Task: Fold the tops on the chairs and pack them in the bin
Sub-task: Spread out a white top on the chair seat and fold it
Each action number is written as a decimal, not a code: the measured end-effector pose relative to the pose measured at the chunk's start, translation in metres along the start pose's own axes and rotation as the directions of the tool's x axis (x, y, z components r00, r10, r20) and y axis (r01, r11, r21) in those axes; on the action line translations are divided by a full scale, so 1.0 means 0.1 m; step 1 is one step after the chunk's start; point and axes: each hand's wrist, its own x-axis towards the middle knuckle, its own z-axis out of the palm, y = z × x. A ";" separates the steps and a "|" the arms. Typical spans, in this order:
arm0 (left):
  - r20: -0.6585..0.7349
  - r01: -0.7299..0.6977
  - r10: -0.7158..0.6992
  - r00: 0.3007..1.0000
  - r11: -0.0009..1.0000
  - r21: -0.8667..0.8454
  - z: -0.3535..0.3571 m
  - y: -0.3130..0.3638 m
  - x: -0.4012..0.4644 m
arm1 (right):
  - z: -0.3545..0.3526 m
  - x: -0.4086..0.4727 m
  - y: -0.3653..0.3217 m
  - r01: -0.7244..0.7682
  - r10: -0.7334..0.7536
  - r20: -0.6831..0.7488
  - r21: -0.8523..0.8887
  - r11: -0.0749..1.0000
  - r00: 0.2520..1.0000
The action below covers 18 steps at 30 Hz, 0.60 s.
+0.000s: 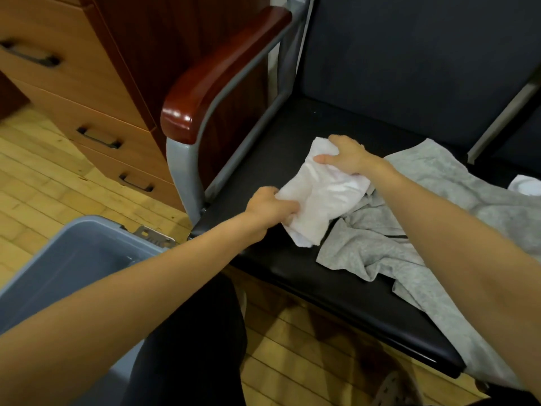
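The head view looks down on a black chair seat point(307, 276), which serves here as the landmark. On the middle of that seat lies a small white top point(319, 194), already gathered into a compact bundle that looks folded, or nearly so. The left hand point(270, 208) grips the bundle's near left edge with its fingers curled into the cloth; the right hand point(345, 155) holds the far end, thumb and fingers closed around it. Both hands are therefore closed on the same garment.

To the right of the white top on the seat, and partly under it, a grey top point(433, 230) sprawls unfolded and wrinkled, one part hanging over the seat's front edge. Further right, at the picture's edge beyond the seat, a scrap of another white cloth point(525, 186) shows; whether it is a further top cannot be told.

Left of and below the seat, on the wooden floor, stands the grey bin point(76, 259). The part of its inside that shows holds nothing, though an arm covers much of it.

Judging from this, the task is at an early stage: one top appears about ready to go into the bin, none can be seen packed, and the grey top at least remains to be folded.
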 end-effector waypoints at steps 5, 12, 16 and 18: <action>-0.174 -0.248 0.224 0.959 0.960 -0.129 -0.43 0.12 -0.08 | -0.19 -0.33 -0.16 0.140 0.050 -0.336 0.517 0.844 0.940; -0.408 -0.603 0.571 0.712 0.795 0.062 -0.96 0.15 -0.33 | -0.20 -0.83 -0.46 0.258 0.057 -0.480 0.563 0.785 0.875; -0.521 -0.585 0.528 0.671 0.808 0.066 -1.10 0.09 -0.56 | -0.10 -1.17 -0.89 0.358 -0.015 -0.536 0.543 0.760 0.844; -0.582 -0.540 0.482 0.655 0.837 0.087 -1.20 0.01 -0.72 | -0.04 -1.34 -1.13 0.410 -0.063 -0.552 0.532 0.741 0.831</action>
